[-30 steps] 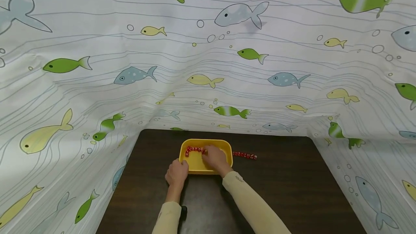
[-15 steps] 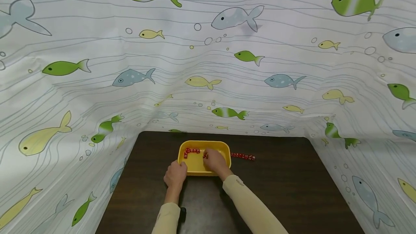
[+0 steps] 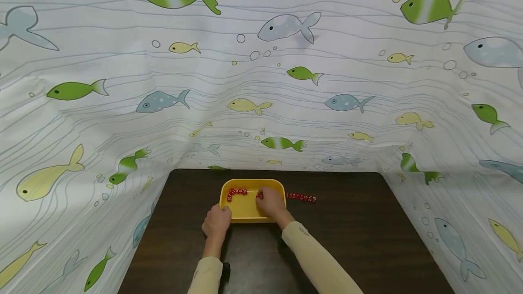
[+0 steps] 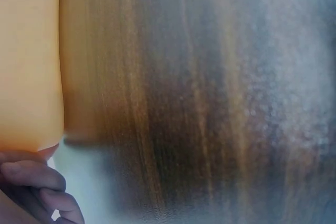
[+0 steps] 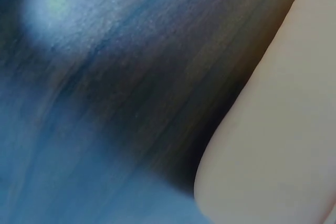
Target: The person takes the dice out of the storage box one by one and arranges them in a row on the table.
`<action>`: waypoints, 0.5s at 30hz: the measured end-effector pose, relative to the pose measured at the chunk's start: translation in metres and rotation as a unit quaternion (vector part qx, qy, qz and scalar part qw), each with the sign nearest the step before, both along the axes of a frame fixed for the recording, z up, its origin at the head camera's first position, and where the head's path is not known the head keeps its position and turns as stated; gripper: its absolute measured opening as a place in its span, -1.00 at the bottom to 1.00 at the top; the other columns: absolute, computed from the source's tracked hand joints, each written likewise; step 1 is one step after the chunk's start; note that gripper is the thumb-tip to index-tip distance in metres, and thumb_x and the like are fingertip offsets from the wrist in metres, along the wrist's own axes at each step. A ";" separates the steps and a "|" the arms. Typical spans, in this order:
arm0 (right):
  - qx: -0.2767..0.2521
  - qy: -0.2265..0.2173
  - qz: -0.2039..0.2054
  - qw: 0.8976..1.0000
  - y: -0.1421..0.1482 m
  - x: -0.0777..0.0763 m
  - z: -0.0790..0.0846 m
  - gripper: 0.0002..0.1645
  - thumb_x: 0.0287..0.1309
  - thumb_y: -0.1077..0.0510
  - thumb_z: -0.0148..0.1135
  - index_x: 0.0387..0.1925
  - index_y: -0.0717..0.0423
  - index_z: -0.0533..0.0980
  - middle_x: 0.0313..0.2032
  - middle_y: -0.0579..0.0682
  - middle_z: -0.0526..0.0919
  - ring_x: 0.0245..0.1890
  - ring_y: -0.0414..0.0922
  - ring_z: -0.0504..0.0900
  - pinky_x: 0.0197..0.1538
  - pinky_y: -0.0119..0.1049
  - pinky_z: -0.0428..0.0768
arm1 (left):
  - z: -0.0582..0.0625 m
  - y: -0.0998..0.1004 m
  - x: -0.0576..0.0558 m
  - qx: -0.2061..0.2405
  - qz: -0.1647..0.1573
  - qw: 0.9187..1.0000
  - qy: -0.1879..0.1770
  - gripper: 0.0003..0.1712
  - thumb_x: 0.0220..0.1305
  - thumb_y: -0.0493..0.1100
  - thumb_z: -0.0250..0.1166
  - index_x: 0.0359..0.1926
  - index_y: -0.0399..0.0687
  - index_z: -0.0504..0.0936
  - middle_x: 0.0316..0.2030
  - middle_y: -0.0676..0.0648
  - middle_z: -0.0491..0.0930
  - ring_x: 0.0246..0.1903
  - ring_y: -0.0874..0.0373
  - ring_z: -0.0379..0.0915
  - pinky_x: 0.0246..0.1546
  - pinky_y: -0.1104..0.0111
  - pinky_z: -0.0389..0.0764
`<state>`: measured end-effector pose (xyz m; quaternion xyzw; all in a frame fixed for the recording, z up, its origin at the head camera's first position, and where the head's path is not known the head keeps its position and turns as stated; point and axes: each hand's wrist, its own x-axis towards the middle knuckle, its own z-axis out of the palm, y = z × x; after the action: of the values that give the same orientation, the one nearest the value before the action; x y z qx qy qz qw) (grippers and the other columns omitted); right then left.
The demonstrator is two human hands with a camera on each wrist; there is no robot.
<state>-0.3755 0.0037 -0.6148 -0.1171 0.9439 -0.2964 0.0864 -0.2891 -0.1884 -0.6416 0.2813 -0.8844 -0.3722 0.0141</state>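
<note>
My left hand (image 3: 216, 221) grips the yellow tray (image 3: 247, 211) near eight o'clock; inside, my right hand (image 3: 271, 201) pinches a red die (image 3: 259, 196). The tray's dice row (image 3: 239, 192), nearer my right fingertips, lies toward nine o'clock, running nine-to-three.

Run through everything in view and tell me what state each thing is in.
Tray: upright, uncovered, held at its near left corner.
Tray dice: set in a bent line.
Outside dice: in a row on the table.
Left hand: gripping the tray.
Right hand: pinching a red die.
Cloth: hanging, rippled.
</note>
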 end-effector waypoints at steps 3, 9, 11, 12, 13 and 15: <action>-0.006 0.005 -0.003 1.000 0.002 0.001 0.001 -0.80 0.40 0.07 0.39 -0.07 0.08 0.65 -0.21 -0.03 0.69 -0.26 -0.09 0.57 0.04 -0.07 0.67 | 0.000 -0.001 0.001 0.001 -0.001 1.000 -0.003 -0.56 0.55 0.02 -0.01 -0.18 -0.27 0.59 -0.49 -0.14 0.46 -0.53 -0.05 0.43 -0.43 0.14 0.37; -0.021 0.010 -0.014 1.000 0.006 0.005 0.005 -0.80 0.42 0.06 0.39 -0.05 0.05 0.65 -0.18 -0.04 0.70 -0.25 -0.10 0.57 0.07 -0.07 0.69 | -0.001 -0.002 0.003 0.004 -0.005 1.000 -0.005 -0.55 0.56 0.01 -0.01 -0.14 -0.31 0.60 -0.50 -0.15 0.45 -0.53 -0.06 0.42 -0.44 0.14 0.37; -0.025 0.016 -0.015 0.999 0.007 0.007 0.007 -0.78 0.44 0.05 0.38 -0.01 0.06 0.66 -0.13 -0.03 0.72 -0.23 -0.10 0.58 0.10 -0.05 0.70 | 0.000 -0.001 0.003 0.004 -0.006 1.000 -0.003 -0.54 0.56 0.01 -0.01 -0.13 -0.32 0.60 -0.50 -0.15 0.45 -0.52 -0.06 0.43 -0.43 0.13 0.38; -0.029 0.021 -0.013 0.999 0.008 0.007 0.008 -0.76 0.44 0.05 0.38 0.01 0.07 0.66 -0.10 -0.02 0.73 -0.22 -0.09 0.59 0.12 -0.03 0.70 | 0.000 -0.001 0.003 0.004 -0.007 1.000 -0.002 -0.54 0.56 0.01 -0.01 -0.13 -0.32 0.60 -0.49 -0.15 0.45 -0.52 -0.06 0.43 -0.42 0.13 0.38; -0.030 0.027 -0.013 0.999 0.008 0.008 0.009 -0.75 0.44 0.05 0.38 0.02 0.07 0.66 -0.08 -0.01 0.74 -0.20 -0.09 0.60 0.14 -0.02 0.70 | 0.001 0.000 0.003 0.004 -0.007 1.000 -0.001 -0.54 0.56 0.00 -0.01 -0.12 -0.33 0.60 -0.49 -0.15 0.45 -0.52 -0.06 0.43 -0.42 0.13 0.38; -0.030 0.041 -0.012 0.999 0.010 0.010 0.011 -0.73 0.44 0.04 0.38 0.05 0.08 0.67 -0.05 0.00 0.76 -0.18 -0.09 0.61 0.16 -0.01 0.70 | 0.002 0.000 0.002 0.003 -0.007 1.000 0.001 -0.55 0.56 0.00 0.00 -0.13 -0.32 0.60 -0.49 -0.15 0.45 -0.52 -0.06 0.43 -0.42 0.13 0.38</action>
<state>-0.3657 0.0137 -0.6038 -0.1205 0.9387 -0.3204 0.0406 -0.2867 -0.1880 -0.6392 0.2750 -0.8852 -0.3749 0.0119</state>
